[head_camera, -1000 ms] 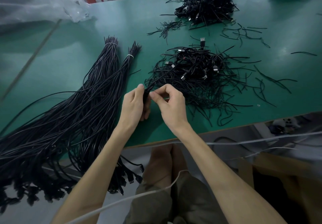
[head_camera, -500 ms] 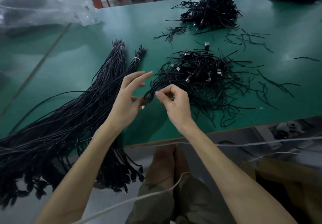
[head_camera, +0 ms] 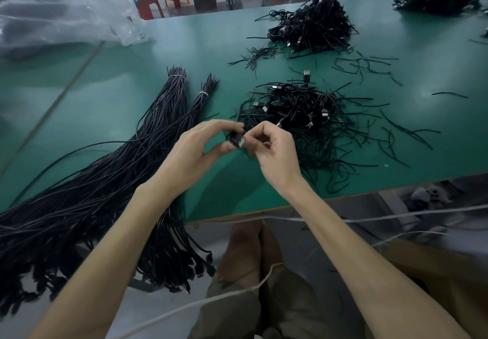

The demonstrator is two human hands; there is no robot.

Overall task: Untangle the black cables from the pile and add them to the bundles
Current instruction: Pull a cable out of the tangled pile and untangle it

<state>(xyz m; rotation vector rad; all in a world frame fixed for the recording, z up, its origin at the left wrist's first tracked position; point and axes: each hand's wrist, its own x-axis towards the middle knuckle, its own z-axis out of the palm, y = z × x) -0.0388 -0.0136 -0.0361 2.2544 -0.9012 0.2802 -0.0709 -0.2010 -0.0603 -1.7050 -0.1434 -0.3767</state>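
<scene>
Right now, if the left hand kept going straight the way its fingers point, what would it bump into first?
Most likely the right hand: the left hand points rightward at it, both pinching the same black cable between them. The tangled pile lies just beyond, though depth is hard to judge.

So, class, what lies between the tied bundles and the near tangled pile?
In the head view, the left hand and right hand, pinching one cable end together; behind them, mostly bare green table.

Bare forearms [head_camera: 118, 246], bare knees [head_camera: 245, 249], olive-khaki shorts [head_camera: 285, 309], thin white cord [head_camera: 232, 294] across lap.
</scene>
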